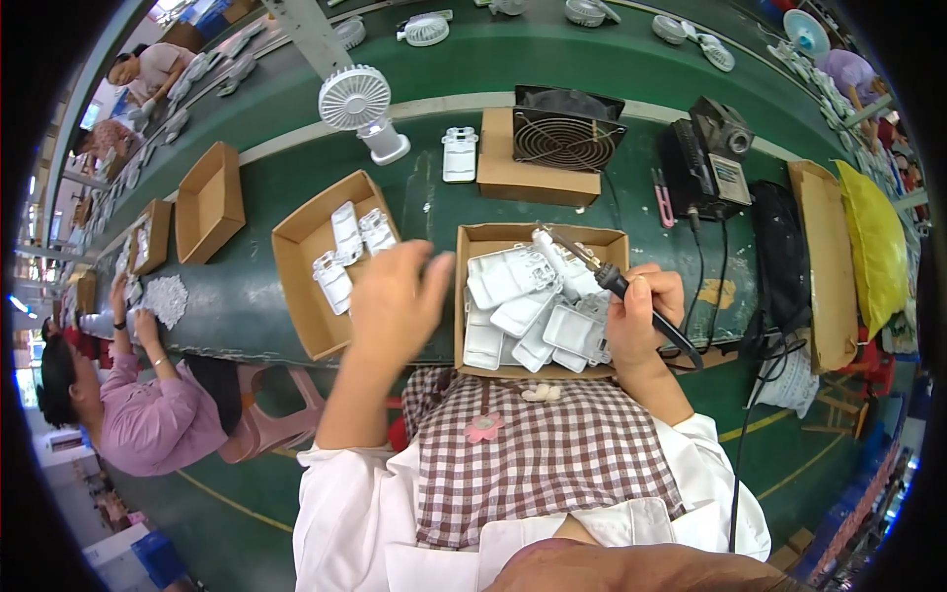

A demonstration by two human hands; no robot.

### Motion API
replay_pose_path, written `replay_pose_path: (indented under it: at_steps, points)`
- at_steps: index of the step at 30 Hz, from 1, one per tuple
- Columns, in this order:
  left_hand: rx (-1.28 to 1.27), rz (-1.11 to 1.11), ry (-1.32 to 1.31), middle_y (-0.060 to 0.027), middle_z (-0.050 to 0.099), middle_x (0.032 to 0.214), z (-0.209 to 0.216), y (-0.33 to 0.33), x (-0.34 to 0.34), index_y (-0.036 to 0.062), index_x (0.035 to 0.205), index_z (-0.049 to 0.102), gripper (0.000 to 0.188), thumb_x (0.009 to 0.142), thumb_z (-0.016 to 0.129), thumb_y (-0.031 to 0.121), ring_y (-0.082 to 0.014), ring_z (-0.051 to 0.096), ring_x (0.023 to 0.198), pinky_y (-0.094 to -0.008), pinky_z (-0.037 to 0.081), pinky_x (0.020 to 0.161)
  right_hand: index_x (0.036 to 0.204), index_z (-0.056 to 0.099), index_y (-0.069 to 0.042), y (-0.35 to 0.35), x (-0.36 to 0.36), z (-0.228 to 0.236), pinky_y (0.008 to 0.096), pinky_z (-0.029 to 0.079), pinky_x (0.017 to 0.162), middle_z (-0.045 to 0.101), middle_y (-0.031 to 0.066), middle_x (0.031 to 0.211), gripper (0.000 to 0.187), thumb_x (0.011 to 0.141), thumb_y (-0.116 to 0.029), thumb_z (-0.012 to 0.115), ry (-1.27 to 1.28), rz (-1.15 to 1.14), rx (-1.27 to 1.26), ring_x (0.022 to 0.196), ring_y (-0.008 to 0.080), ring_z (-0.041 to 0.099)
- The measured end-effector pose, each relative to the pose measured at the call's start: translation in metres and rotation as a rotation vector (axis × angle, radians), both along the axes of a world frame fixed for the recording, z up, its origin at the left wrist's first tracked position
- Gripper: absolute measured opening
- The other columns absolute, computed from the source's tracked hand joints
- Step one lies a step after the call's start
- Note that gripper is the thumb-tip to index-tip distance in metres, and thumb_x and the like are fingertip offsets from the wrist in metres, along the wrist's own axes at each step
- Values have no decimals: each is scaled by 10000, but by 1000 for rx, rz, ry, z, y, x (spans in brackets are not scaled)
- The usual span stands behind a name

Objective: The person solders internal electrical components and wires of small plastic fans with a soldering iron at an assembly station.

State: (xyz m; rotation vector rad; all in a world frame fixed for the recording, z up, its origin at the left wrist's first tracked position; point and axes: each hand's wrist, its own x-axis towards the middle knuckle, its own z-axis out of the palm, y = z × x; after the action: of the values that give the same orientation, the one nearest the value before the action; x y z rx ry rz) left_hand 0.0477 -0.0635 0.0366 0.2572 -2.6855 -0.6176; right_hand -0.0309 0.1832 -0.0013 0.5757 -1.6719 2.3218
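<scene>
Bench edge: the green workbench ends right in front of the person, and both cardboard boxes come up to that edge.
Room between: a thin green strip lies between the left cardboard box and the middle cardboard box.
Room behind: green shows from the left cardboard box back to the white handheld fan.
White plastic casings: piled in the middle cardboard box, with a few more in the left one.
Left hand: loosely open, thumb well apart, over the left box's right side; I cannot tell if it touches anything.
Right hand: wrapped around the soldering iron, whose tip points over the pile's back.
</scene>
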Motion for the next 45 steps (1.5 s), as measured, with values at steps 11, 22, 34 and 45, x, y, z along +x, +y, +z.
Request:
replay_pose_path:
  at_steps: [11, 22, 34, 45]
  points:
    - [41, -240, -560, -170, 640, 848, -21, -104, 23, -22, 788, 647, 293, 751, 728, 257, -326, 611, 795, -396, 479, 706, 834, 468, -38, -2, 1, 3, 205, 374, 488, 507, 62, 713, 102, 874, -28, 561, -32, 49, 46, 527, 72, 443]
    - [436, -178, -749, -57, 612, 751, -20, -113, 24, -31, 932, 639, 272, 786, 669, 197, -132, 542, 677, -281, 453, 639, 831, 495, -27, -1, 3, 0, 213, 361, 574, 535, 44, 756, 99, 867, -36, 587, -23, 37, 137, 623, 66, 428]
    - [1232, 286, 58, -115, 616, 1003, 4, -142, 67, -3, 1164, 493, 387, 792, 598, -14, -205, 656, 829, -288, 589, 613, 803, 501, -24, 0, 0, 5, 217, 354, 543, 543, 40, 713, 107, 854, -32, 595, -67, 72, 164, 595, 65, 431]
    - [1041, 664, 463, -170, 546, 1078, -40, -112, 46, -18, 1192, 401, 328, 897, 526, 51, -257, 628, 817, -349, 596, 655, 801, 496, -26, 4, -2, 4, 214, 339, 540, 527, 29, 698, 111, 857, -35, 592, -92, 134, 96, 595, 60, 412]
